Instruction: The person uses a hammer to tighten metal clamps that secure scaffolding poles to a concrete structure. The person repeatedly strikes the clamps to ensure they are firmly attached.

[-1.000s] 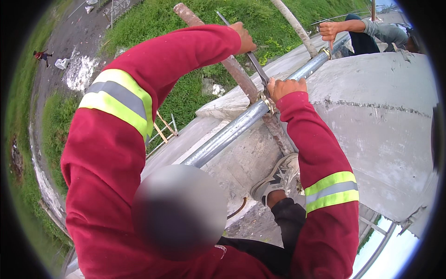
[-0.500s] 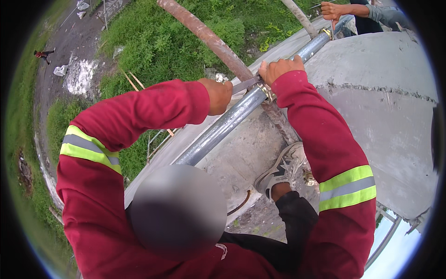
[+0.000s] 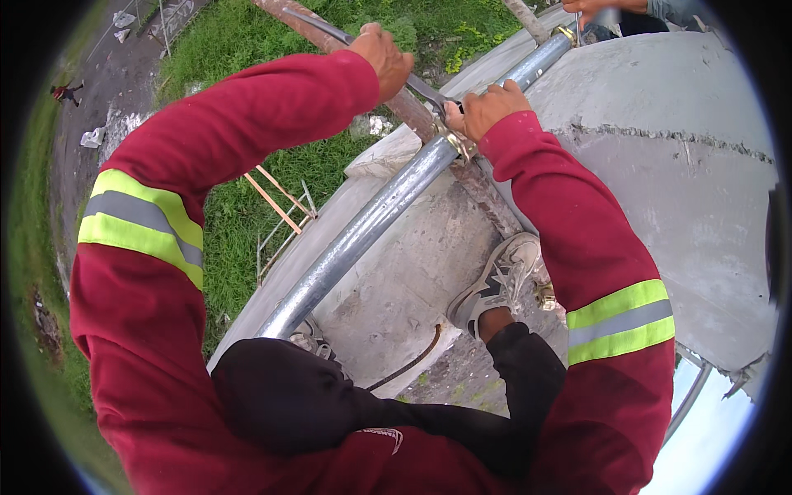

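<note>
- High at twelve o'clock in my view, my left hand [image 3: 381, 51] is wrapped shut around the handle of a long metal wrench [image 3: 363, 51], gripped far out on the shaft, which I judge gives the most leverage on the joint.
- My right hand [image 3: 488, 107], just toward one o'clock of it, is closed over the clamp fitting [image 3: 459, 144] where the wrench head meets the galvanised pipe [image 3: 371, 227]; it seems to steady the joint while the other hand pulls.
- That pipe runs from seven o'clock up to one o'clock along the edge of the concrete slab [image 3: 660, 165], so it lies like a rail at the drop.
- A rusty brown pole [image 3: 412, 107] crosses under the fitting, slanting from eleven o'clock down toward four; the clamp appears to tie the two together.
- My grey shoe [image 3: 495, 285] rests on the concrete ledge near centre, braced just below the pipe.
- At one o'clock another person's hand [image 3: 606, 7] is at the far end of the same pipe; whether it grips I cannot tell.
- Far below at ten o'clock, pale scraps [image 3: 92, 136] lie on the grey pavement, crumpled and whitish; no package, label or sign shows legibly.
</note>
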The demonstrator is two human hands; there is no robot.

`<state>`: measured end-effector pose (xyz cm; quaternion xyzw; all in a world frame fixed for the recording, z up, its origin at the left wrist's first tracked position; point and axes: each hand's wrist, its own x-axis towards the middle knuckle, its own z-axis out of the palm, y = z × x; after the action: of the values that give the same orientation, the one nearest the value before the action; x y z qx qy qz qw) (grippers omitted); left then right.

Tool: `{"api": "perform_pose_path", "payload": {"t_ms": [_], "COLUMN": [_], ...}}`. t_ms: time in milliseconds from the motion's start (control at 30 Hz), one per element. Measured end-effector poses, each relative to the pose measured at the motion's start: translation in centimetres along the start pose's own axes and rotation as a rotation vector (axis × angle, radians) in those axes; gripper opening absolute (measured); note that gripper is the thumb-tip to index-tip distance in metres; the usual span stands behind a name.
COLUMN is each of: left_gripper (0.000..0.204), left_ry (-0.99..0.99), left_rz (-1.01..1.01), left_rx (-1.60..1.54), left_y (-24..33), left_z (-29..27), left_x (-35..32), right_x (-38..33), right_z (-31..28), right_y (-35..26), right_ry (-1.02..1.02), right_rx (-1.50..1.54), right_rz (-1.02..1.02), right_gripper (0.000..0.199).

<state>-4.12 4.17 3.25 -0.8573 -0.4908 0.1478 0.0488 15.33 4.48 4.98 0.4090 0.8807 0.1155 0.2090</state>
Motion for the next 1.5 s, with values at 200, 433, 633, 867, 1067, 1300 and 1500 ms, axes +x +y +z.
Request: {"api": "perform_pose_path", "payload": {"t_ms": [200, 433, 633, 867, 1067, 1300, 1500], "left_gripper": [0.038, 0.022, 0.020, 0.008, 0.013, 0.015, 0.017], "left_ry": [-0.536, 0.222, 0.336, -0.151, -0.115, -0.183, -0.135], "left_rz": [0.284, 0.004, 0.009, -0.015, -0.008, -0.008, 0.000], "left_rx": [-0.529, 0.075, 0.218, -0.340, -0.307, -0.257, -0.234], "left_y": [4.3, -0.5, 0.5, 2.4, 3.0, 3.6, 3.5], "left_z": [0.2, 3.0, 3.3, 3.9, 2.6, 2.9, 2.1], "left_x": [-5.3, 5.1, 4.8, -3.9, -4.5, -4.8, -5.0], "right_x": [0.8, 0.6, -1.2, -7.1, -11.2, -6.5, -6.7], "right_z": [-0.7, -2.8, -2.2, 2.1, 5.1, 8.2, 7.6], "right_y": [-0.6, -1.9, -0.2, -4.4, -16.9, -16.6, -16.5], "right_ry": [-0.177, -0.285, -0.103, 0.661, 0.309, 0.102, 0.104], "right_rx": [-0.159, -0.048, 0.140, 0.821, 1.991, 2.852, 2.778], "right_rz": [-0.074, 0.147, 0.064, 0.291, 0.906, 0.866, 0.902], "right_gripper": [0.057, 0.053, 0.049, 0.029, 0.046, 0.041, 0.032]}}
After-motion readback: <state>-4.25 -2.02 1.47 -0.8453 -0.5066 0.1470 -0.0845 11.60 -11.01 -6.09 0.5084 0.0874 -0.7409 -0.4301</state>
